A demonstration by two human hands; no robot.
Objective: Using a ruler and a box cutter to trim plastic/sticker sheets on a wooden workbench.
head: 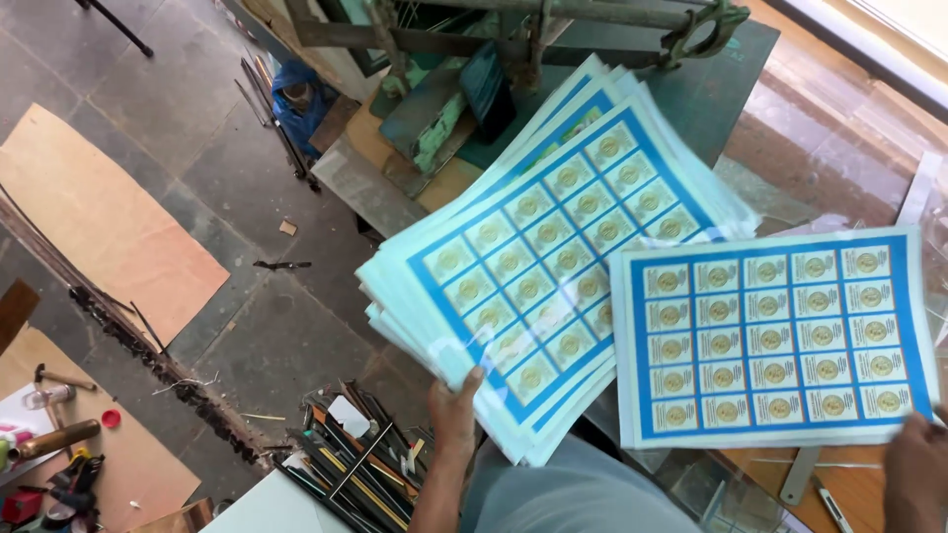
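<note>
Workshop floor; label sheets [553, 247] in left hand [454, 410]

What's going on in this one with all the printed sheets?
A person is handling glossy printed sheets, each a blue-bordered grid of small labels with round gold emblems. The left hand grips the lower edge of a thick fanned stack of sheets, held up and tilted. The right hand rests at the corner of a single sheet lying flat on the worktable. A green metal machine stands beyond the stack, and a bundle of metal strips lies on the floor below.
</note>
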